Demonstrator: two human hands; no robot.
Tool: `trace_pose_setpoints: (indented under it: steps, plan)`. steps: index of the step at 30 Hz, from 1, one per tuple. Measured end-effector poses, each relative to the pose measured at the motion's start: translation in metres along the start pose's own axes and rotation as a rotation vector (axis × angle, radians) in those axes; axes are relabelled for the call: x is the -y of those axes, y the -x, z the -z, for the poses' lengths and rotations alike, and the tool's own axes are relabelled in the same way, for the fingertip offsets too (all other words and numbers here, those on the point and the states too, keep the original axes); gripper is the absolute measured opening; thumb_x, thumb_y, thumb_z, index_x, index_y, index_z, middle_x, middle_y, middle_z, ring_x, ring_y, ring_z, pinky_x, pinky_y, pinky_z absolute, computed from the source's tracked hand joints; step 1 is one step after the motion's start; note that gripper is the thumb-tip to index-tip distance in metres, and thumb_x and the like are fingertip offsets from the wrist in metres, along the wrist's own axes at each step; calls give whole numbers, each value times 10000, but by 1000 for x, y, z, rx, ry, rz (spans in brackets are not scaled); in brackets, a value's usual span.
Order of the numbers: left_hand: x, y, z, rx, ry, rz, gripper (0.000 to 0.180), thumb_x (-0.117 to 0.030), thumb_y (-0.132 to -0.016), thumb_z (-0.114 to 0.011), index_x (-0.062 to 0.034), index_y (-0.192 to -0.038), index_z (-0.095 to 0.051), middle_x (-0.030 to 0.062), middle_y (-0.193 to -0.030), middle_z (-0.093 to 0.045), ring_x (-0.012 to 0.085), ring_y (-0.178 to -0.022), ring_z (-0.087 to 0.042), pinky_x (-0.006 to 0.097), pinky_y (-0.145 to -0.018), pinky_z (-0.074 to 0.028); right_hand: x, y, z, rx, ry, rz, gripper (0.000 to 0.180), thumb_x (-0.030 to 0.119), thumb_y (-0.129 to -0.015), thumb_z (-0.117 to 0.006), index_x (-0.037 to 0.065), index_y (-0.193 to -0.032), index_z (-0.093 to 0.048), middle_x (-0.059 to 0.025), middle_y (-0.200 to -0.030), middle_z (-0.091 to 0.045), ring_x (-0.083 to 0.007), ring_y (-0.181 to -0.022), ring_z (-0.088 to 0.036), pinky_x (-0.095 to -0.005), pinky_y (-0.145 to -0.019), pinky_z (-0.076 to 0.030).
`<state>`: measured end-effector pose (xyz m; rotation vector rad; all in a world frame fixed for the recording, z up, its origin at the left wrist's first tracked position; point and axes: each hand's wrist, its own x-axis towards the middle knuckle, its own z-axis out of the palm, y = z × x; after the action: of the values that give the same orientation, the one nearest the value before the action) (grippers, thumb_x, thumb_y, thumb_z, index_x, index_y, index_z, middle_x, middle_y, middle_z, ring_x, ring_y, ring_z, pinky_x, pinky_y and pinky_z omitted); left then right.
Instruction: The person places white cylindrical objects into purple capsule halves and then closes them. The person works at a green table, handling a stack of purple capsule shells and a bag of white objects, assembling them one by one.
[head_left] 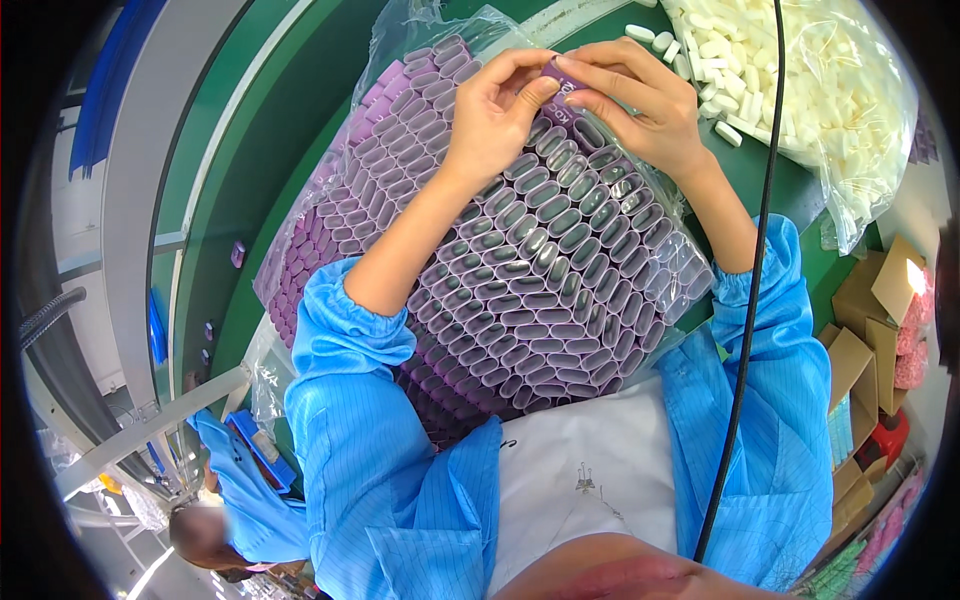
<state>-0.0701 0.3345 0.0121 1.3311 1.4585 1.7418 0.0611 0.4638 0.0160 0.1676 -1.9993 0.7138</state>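
Note:
Beyond the far edge of a dense array of hollow purple oval casings (pixel 530 250), my two hands meet. My left hand (pixel 500 115) pinches one printed purple casing (pixel 563 98) from the left, its thumb against the side. From the right, my right hand (pixel 645 105) closes on the same casing, with fingertips over its upper end. Whether something small is also between those fingertips is hidden. The arrayed casings stand packed side by side, most with their open ends up, on clear plastic.
An open clear bag of white oval pieces (pixel 760 75) lies at the upper right, several spilled on the green table (pixel 310 130). A black cable (pixel 760 230) hangs across the right side. Cardboard boxes (pixel 865 330) stand at far right. Another person in blue (pixel 250 490) is at lower left.

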Motion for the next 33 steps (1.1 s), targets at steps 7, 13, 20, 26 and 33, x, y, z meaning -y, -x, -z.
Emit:
trace_pose_setpoints:
  steps: [7, 13, 20, 26, 33]
  plan:
    - [-18, -10, 10, -165, -8, 103, 234, -105, -923, -559, 27, -1117, -568, 89, -1034, -627, 159, -925, -613, 309, -832, -527, -8, -5, -1, -139, 84, 85, 258, 43, -698, -750, 21, -947, -686, -84, -882, -669, -192, -764, -632, -278, -664, -513]
    - [-48, -25, 187, -479, -294, 171, 331, -151, -943, -526, 68, -1191, -518, 147, -1165, -558, 248, -1104, -537, 375, -978, -439, -33, -1, 54, -15, 346, -546, 192, 151, -791, -715, 46, -945, -669, -107, -918, -678, -148, -691, -630, -271, -641, -491]
    - [13, 109, 384, -346, -1110, 640, 245, -209, -893, -582, -121, -1109, -658, 77, -1020, -621, 182, -902, -585, 298, -814, -457, -36, 10, 47, 572, 801, -629, 156, 62, -736, -678, 2, -865, -614, -139, -919, -584, -322, -862, -599, -411, -739, -474]
    - [-32, 39, 276, -348, -1718, 129, 424, -227, -827, -628, -169, -1239, -549, 149, -1192, -551, 335, -1131, -487, 414, -1028, -307, -30, 14, 45, 529, 960, -542, 94, 7, -707, -613, -17, -797, -624, -179, -871, -600, -338, -811, -622, -403, -702, -516]
    - [-32, -56, 57, 346, -1151, 72, 266, -255, -813, -672, -80, -1013, -692, 103, -936, -678, 236, -841, -634, 318, -749, -492, -26, 12, 53, 577, 1019, -546, 91, -3, -681, -602, -5, -765, -636, -183, -860, -616, -318, -795, -632, -390, -664, -531]
